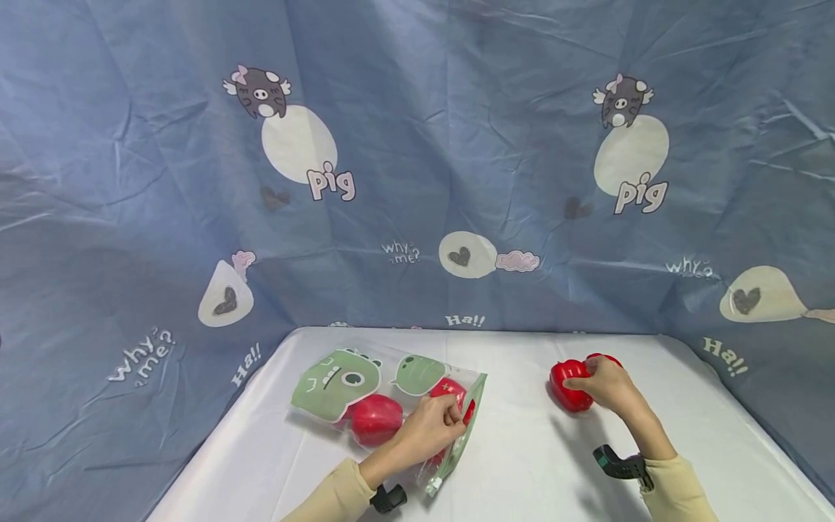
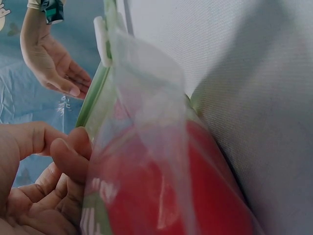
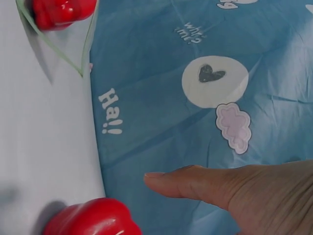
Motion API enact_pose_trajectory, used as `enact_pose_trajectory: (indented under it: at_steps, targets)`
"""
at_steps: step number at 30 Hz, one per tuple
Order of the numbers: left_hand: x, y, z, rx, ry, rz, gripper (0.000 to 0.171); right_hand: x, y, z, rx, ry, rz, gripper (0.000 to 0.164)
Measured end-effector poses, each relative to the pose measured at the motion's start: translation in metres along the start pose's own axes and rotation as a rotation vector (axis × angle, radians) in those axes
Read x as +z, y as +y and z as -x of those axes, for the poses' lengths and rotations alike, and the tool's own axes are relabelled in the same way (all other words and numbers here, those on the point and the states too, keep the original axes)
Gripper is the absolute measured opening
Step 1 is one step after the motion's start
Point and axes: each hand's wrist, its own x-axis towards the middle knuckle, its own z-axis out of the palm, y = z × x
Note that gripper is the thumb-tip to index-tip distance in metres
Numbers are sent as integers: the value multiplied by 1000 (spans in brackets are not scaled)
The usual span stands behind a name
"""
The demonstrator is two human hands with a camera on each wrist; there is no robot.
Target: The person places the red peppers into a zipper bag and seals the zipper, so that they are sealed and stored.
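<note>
your left hand (image 1: pixel 427 429) pinches the bag (image 1: pixel 322 390), left; your right hand (image 1: pixel 613 388), fingers loosely extended, empty, is beside the red pepper (image 1: pixel 567 384), right on the desk (image 1: pixel 515 464). for security, curl round its widest part.

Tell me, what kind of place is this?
Perhaps a little indoor spot set up for filming: a white table, a blue pig-patterned cloth hung behind it, and a black wrist device.
</note>
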Motion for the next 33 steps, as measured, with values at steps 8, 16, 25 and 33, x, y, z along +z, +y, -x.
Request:
enact_pose_trajectory:
  at_steps: [8,16,25,33]
  targets:
    - [0,-1,1,0,2,-4,12,5,7,-4,8,4,-3,64]
    - [0,0,1,-6,3,0,11,11,14,-8,29,9,-35,58]
    - [0,0,-2,5,4,-3,10,15,18,-13,58,5,3,67]
    - [0,0,-1,1,1,-9,10,24,21,-15,90,2,-3,65]
